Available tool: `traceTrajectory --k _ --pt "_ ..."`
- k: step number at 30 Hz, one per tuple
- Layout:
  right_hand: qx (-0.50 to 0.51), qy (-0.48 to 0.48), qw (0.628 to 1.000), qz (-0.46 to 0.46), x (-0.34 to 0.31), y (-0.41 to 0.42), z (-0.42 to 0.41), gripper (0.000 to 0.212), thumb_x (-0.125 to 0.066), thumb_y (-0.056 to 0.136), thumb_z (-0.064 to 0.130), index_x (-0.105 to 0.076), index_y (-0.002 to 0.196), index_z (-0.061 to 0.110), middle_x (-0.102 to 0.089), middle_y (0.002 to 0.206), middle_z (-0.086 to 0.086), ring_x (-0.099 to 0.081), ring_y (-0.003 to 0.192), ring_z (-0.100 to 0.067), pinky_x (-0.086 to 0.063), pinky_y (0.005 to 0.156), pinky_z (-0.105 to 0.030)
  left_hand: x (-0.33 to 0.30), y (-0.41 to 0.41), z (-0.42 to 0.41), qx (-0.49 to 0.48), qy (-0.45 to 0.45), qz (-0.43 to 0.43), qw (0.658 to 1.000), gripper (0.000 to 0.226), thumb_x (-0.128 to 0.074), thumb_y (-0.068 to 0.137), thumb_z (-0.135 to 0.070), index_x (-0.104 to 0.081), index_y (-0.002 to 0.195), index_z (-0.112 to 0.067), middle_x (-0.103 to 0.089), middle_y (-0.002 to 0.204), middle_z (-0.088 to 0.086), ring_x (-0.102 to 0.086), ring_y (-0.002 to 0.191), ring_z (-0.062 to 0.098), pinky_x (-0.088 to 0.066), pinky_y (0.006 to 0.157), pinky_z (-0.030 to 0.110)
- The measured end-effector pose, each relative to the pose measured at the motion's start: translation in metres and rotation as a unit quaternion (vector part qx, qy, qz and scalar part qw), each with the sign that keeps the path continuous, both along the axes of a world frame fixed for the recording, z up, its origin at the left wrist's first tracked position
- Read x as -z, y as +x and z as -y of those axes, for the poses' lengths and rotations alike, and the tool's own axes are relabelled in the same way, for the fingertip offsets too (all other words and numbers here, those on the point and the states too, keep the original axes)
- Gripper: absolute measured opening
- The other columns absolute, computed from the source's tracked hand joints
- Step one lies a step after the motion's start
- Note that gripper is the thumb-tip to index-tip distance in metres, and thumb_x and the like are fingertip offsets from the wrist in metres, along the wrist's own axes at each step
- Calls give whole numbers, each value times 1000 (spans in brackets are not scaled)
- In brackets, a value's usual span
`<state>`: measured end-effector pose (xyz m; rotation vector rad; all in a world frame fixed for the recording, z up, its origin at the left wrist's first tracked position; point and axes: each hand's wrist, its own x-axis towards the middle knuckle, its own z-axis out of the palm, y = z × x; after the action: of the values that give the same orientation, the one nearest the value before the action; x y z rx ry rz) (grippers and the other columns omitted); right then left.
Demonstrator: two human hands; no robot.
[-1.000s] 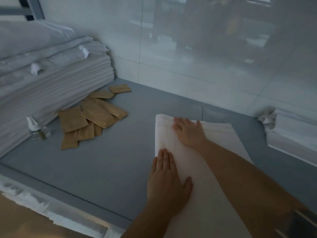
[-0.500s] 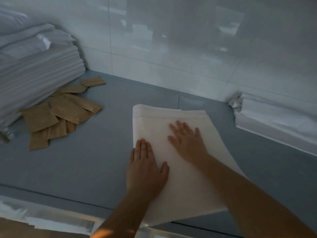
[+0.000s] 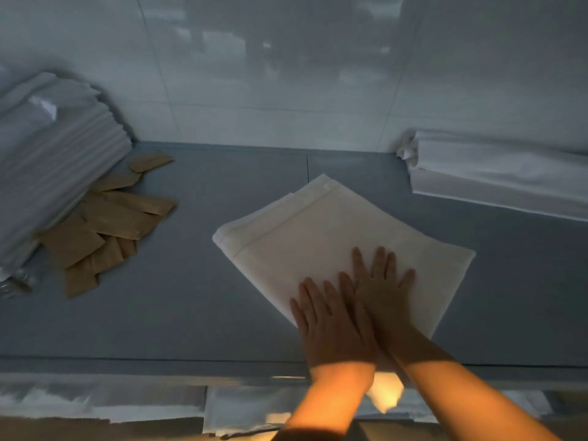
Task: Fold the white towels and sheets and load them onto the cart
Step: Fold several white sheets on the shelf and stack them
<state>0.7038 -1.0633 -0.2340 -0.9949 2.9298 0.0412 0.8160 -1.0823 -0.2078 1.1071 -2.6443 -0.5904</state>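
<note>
A folded white towel (image 3: 334, 237) lies flat on the grey shelf surface (image 3: 197, 313), turned at an angle, one corner pointing toward the back wall. My left hand (image 3: 331, 323) presses flat on its near left part, fingers straight. My right hand (image 3: 381, 291) lies flat beside it, slightly further in, fingers spread, its inner edge overlapping the left hand. A small bit of white cloth (image 3: 385, 393) shows below the shelf edge between my forearms.
A tall stack of folded white linen (image 3: 54, 167) fills the left end. Several brown paper packets (image 3: 108, 224) lie scattered at its foot, with a small bottle (image 3: 12, 281) at the far left. More folded white linen (image 3: 496, 176) sits at the right. A glossy tiled wall (image 3: 286, 74) stands behind.
The towel has been rotated and slid fully onto the shelf, now lying at an angle. Both hands have moved back to its near edge and come together side by side.
</note>
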Motion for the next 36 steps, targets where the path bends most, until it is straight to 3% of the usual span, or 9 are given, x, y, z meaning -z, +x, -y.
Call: traceTrajectory --k 2,4,7,11,13,16,21,26,36 --pt "-36 2 999 -3 3 -1 -4 61 -14 98 54 8 151 32 4 158 -21 4 145 -39 0 111 -66 5 -1 23 55 -41 31 997 67 -4 92 -40 -33 149 -20 -19 157 18 -3 145 40 12 114 52" --pt "-55 -14 998 4 4 -5 -9 61 -13 95 58 5 150 39 5 159 -16 6 146 -36 5 110 -63 6 -3 60 66 -78 4 995 56 -24 96 -40 -34 147 -21 -15 158 15 -3 147 36 10 114 53" --pt "-114 -16 993 -2 3 -17 -23 59 -4 89 65 9 145 50 4 161 -7 6 147 -28 5 113 -61 10 -2 116 112 -149 116 976 60 -23 94 -53 -17 151 -34 2 161 3 9 147 30 11 114 55" --pt "-217 2 976 -6 0 -42 -40 56 3 85 69 19 137 57 6 161 2 6 148 -19 3 116 -55 26 5 150 161 -107 171 966 70 -2 81 -73 13 145 -48 19 159 -6 17 145 30 2 114 61" --pt "-235 10 972 -7 -1 -52 -43 56 2 86 68 15 139 56 5 161 6 4 148 -16 2 117 -51 33 9 140 148 -95 166 970 75 5 75 -77 18 143 -50 20 158 -7 17 145 32 0 112 63" --pt "-155 -3 987 -37 -1 -69 -43 56 -7 93 61 1 147 48 -3 161 8 -3 148 -13 -2 118 -49 37 16 116 91 -86 141 982 78 5 74 -77 14 145 -48 15 159 -8 14 145 36 -2 108 67" --pt "85 0 996 -8 -11 -76 -57 56 -17 99 50 -9 152 35 1 161 4 1 148 -20 -4 112 -64 36 22 88 41 -86 143 985 77 0 76 -74 10 146 -44 10 161 -5 8 143 43 -5 103 70" --pt "37 0 999 1 -4 -20 -73 59 -15 94 61 -1 149 44 3 161 6 9 147 -23 0 110 -66 37 20 85 30 -74 156 984 78 3 74 -74 13 146 -45 12 160 -5 11 143 43 -6 103 71" --pt "15 -8 998 60 -14 -20 -50 60 -11 95 61 9 148 43 16 159 5 20 145 -24 2 112 -63 34 27 103 4 -53 166 985 74 3 74 -77 14 143 -52 13 160 -11 7 145 38 -11 103 68"
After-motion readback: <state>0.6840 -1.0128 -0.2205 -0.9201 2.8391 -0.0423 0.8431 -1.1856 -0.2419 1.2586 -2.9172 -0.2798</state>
